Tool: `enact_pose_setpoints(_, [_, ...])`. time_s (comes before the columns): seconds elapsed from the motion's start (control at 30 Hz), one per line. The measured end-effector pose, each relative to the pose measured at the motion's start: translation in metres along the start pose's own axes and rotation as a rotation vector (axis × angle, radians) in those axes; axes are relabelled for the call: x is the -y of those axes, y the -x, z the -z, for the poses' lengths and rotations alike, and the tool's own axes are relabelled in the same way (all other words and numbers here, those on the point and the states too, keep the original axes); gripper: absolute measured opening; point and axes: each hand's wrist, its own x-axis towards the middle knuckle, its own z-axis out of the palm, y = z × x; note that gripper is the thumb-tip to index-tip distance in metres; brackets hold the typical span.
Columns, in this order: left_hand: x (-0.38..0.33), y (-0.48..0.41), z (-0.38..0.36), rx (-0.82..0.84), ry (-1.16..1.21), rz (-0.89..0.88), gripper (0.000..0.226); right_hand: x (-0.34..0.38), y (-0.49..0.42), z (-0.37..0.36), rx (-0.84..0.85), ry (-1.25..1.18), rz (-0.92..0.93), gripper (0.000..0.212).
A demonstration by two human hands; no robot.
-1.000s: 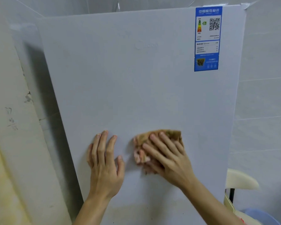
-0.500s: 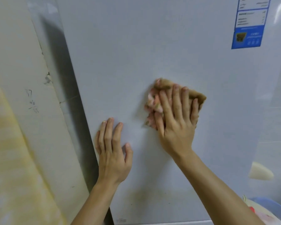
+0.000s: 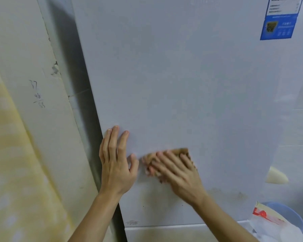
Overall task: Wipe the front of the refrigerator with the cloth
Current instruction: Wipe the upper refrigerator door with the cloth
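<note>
The white refrigerator front (image 3: 173,81) fills most of the view. My right hand (image 3: 177,173) presses a brown and pink cloth (image 3: 181,151) flat against the lower part of the door with straight fingers; the hand is motion-blurred and covers most of the cloth. My left hand (image 3: 116,163) lies flat on the door near its left edge, fingers straight and pointing up, thumb close to the cloth. Brownish stains (image 3: 234,194) mark the door low down, right of my right wrist.
A blue energy label (image 3: 278,23) is stuck at the door's upper right. A pale wall with pencil marks (image 3: 37,95) and a yellowish curtain (image 3: 12,163) stand on the left. A blue basin (image 3: 287,215) with a packet in it sits at lower right.
My right hand has swept the cloth down and to the left, ending next to my left thumb. My left hand has stayed flat on the door. The view has shifted.
</note>
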Motion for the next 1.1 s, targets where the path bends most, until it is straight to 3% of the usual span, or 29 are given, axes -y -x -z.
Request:
enact_pose_setpoints(0.2, [-0.005, 0.001, -0.002, -0.007, -0.025, 0.003, 0.071, -0.038, -0.082, 0.031, -0.358, -0.051, -0.372, 0.042])
enact_pose_setpoints(0.3, [-0.006, 0.001, -0.004, -0.021, -0.034, 0.008, 0.070, -0.024, -0.051, 0.017, -0.326, -0.078, -0.324, 0.044])
enact_pose_setpoints(0.47, [-0.003, 0.007, -0.002, 0.007, -0.041, 0.016, 0.068, 0.023, 0.048, -0.014, -0.052, -0.062, -0.219, 0.052])
enact_pose_setpoints(0.6, [0.003, 0.018, -0.003, 0.041, -0.038, 0.025, 0.070, 0.030, 0.061, -0.019, 0.029, -0.057, -0.179, 0.050])
enact_pose_setpoints(0.83, [0.003, 0.047, -0.019, 0.022, -0.018, 0.048, 0.068, 0.034, 0.055, -0.019, -0.008, -0.135, -0.211, 0.064])
enact_pose_setpoints(1.1, [0.011, 0.093, -0.045, -0.026, -0.008, 0.003, 0.058, 0.060, 0.052, -0.047, -0.211, -0.125, -0.346, 0.040])
